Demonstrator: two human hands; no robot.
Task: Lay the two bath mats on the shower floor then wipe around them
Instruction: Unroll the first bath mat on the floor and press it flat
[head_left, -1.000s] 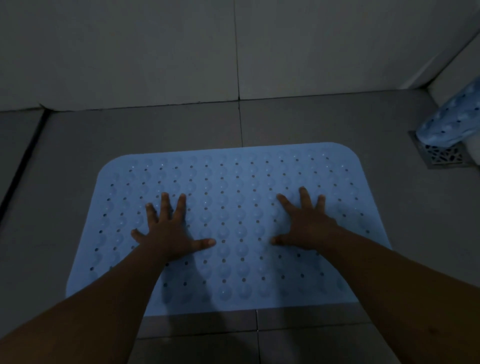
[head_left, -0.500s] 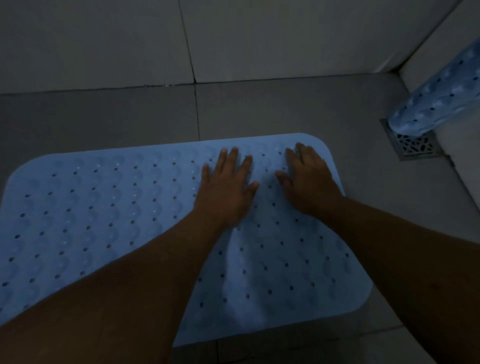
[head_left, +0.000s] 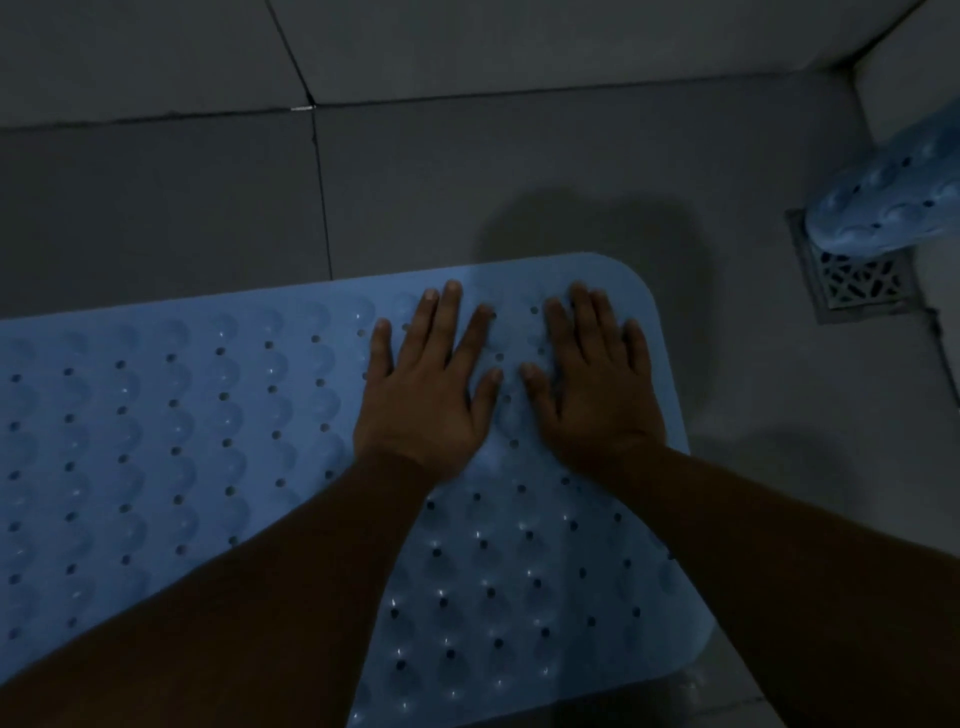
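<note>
A light blue bath mat (head_left: 171, 441) with rows of bumps and small holes lies flat on the grey tiled shower floor (head_left: 545, 171). My left hand (head_left: 428, 384) and my right hand (head_left: 597, 379) rest palm down, fingers spread, side by side on the mat's far right corner. Neither hand holds anything. A second blue mat (head_left: 893, 197), rolled up, leans in the far right corner with its lower end over the drain.
A square metal floor drain (head_left: 857, 280) sits at the right, partly under the rolled mat. Grey tiled walls (head_left: 519, 41) rise behind the floor and at the right. Bare floor tile lies between the flat mat and the back wall.
Both hands have slid from the mat's middle to its far right corner and come close together. The view has swung right and nearer to the mat.
</note>
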